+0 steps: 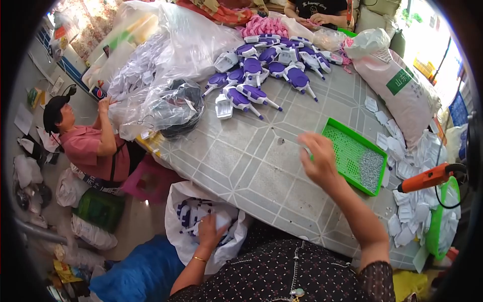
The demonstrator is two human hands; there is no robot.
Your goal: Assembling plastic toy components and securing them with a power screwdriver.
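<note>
My left hand [208, 232] reaches down into a white sack [177, 221] below the table's near edge, its fingers partly blurred around a white plastic piece [223, 219]. Purple-and-white plastic items [189, 214] lie inside that sack. Over the table my right hand [320, 160] hovers just left of a green perforated tray [333, 146], fingers curved and apart, with nothing visible in them. Small grey bits [373, 171] are heaped at the tray's near right end. Farther back sits a pile of purple-and-white handled items [298, 78] with tapered purple-tipped ends.
An orange electric screwdriver [425, 178] juts in at right, above scattered white plastic parts [410, 201]. A full white sack [397, 85] leans at the back right. One person [90, 143] works at left by plastic bags [166, 60]; another sits across. Blue bag [143, 269] on the floor.
</note>
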